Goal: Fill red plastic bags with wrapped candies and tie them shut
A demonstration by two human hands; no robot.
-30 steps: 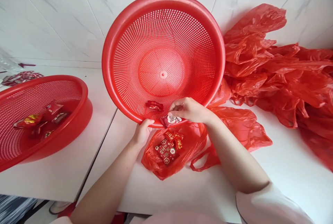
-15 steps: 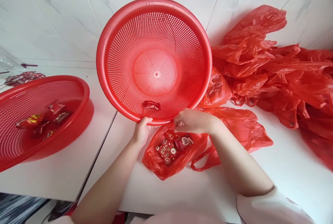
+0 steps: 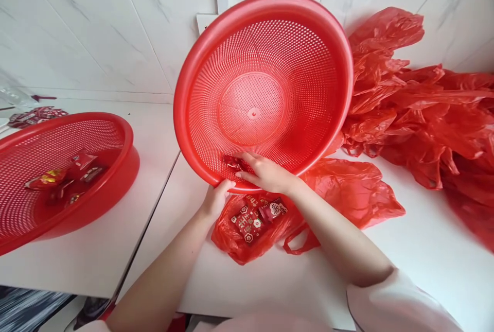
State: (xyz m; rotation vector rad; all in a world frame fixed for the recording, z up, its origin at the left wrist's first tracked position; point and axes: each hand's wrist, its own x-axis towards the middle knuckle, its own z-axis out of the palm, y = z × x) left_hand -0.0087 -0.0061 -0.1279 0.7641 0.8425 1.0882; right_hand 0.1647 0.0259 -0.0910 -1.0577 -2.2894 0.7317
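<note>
A red plastic colander [image 3: 254,108] is tipped on its side, its mouth facing me. My left hand [image 3: 216,195] grips the near rim, thumb over the edge. Inside, my right hand [image 3: 266,171] has its fingers and thumb around a small red wrapped candy [image 3: 233,162] low on the colander's wall; part of the wrapper is hidden by the fingers. Right below the rim lies a red plastic bag [image 3: 231,247], its mouth spread. In it sit a red packet with flower prints [image 3: 249,223] and a dark red packet with white lettering [image 3: 273,210].
A second red colander [image 3: 133,167] with several wrapped candies [image 3: 79,167] stands on the left. A heap of red plastic bags [image 3: 424,110] fills the right by the wall. Another bag [image 3: 358,193] lies flat nearer. Red packets [image 3: 36,116] lie at the far left.
My right hand has gone from above the bag into the colander, onto the candy. The colander has shifted right and tilted, with my left hand still at its rim.
</note>
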